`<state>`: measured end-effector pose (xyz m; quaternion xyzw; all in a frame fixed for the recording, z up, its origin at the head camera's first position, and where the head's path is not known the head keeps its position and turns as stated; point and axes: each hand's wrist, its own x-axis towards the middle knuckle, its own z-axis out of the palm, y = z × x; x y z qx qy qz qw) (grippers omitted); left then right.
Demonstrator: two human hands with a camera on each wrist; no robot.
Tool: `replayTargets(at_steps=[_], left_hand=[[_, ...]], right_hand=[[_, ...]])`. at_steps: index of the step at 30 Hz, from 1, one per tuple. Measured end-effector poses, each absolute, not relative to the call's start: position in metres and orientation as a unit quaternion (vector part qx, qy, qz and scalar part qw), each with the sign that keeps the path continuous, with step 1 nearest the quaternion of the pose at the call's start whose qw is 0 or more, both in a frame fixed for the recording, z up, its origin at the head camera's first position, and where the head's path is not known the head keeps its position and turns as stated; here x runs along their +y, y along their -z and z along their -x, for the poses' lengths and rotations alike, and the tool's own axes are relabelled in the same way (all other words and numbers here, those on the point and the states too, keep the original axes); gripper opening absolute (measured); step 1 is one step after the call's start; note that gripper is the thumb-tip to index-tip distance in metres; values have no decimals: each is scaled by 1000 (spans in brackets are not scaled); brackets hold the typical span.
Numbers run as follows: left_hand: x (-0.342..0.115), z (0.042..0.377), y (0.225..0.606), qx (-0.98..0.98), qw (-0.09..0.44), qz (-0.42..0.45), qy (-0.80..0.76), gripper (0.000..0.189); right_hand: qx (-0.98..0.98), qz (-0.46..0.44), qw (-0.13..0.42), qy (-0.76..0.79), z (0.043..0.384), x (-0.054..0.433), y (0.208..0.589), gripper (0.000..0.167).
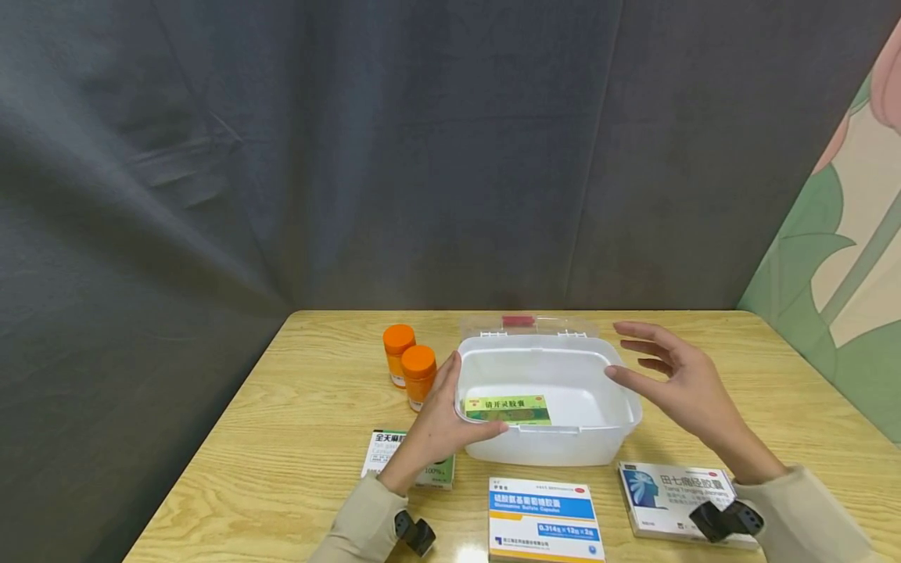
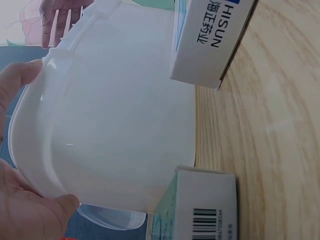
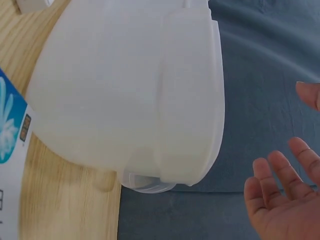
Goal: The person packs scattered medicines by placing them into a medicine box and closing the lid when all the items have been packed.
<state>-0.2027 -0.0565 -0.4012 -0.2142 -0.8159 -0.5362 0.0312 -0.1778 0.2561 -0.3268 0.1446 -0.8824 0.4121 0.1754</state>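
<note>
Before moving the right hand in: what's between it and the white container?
Nothing there: the right wrist view shows a bare gap between the right hand and the white container, dark cloth behind.

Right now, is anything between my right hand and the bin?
Nothing visible is: only open space separates your right hand from the bin. The box near that wrist lies outside the gap.

hands (image 1: 439,418) (image 1: 693,387): 2 tot, 1 l + 1 r
sleeves (image 1: 362,512) (image 1: 805,512): 2, 1 per arm
blk wrist cams (image 1: 421,538) (image 1: 725,521): 2, 1 per arm
tub (image 1: 549,450): 1, w/ 1 lid (image 1: 486,323) & 1 red latch (image 1: 518,320)
med boxes (image 1: 508,410) (image 1: 383,446) (image 1: 543,520) (image 1: 676,496): 4 tot, 1 in tub, 3 on table (image 1: 281,438)
orange btls (image 1: 399,342) (image 1: 420,375): 2, 1 cap ea
</note>
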Motion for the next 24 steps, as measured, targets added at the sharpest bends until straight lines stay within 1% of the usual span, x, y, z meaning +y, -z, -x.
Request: replayTargets(at_steps=[10, 24], left_hand=[[-56, 203, 401, -815, 30, 215, 537, 113], [-57, 203, 403, -805, 36, 228, 546, 109]], right_hand=[[-871, -165, 193, -420, 171, 269, 333, 56], [-864, -174, 205, -425, 162, 288, 341, 61]])
